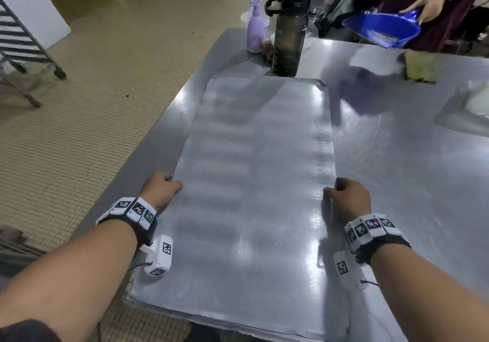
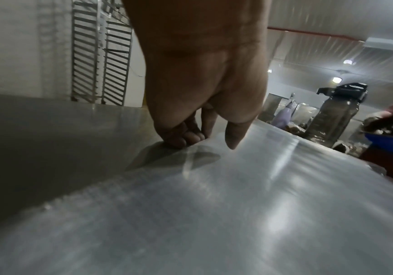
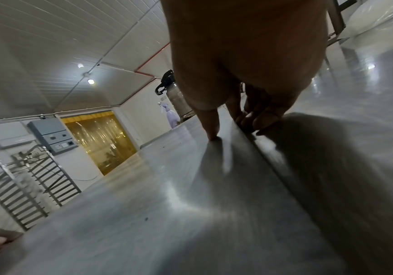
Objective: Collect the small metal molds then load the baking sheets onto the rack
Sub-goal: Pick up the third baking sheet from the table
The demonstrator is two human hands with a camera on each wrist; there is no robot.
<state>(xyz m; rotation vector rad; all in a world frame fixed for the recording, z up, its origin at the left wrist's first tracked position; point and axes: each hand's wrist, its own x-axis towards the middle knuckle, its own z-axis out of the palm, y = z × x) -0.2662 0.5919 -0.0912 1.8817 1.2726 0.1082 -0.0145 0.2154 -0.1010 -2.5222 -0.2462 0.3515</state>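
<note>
Both hands (image 1: 161, 189) (image 1: 346, 197) gripping baking sheet (image 1: 259, 172)

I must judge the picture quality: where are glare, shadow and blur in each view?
Head view: ceiling lights glare off the baking sheet; the blue bowl is motion-blurred. Left wrist view: the left hand throws a small shadow at the sheet's edge. Right wrist view: the right hand casts a long dark shadow; foreground smeared.

No readable text anywhere — the wristbands (image 1: 128, 208) carry only black-and-white square code markers, and the graduation marks on the dark bottle (image 1: 289, 34) are too blurred to read.
</note>
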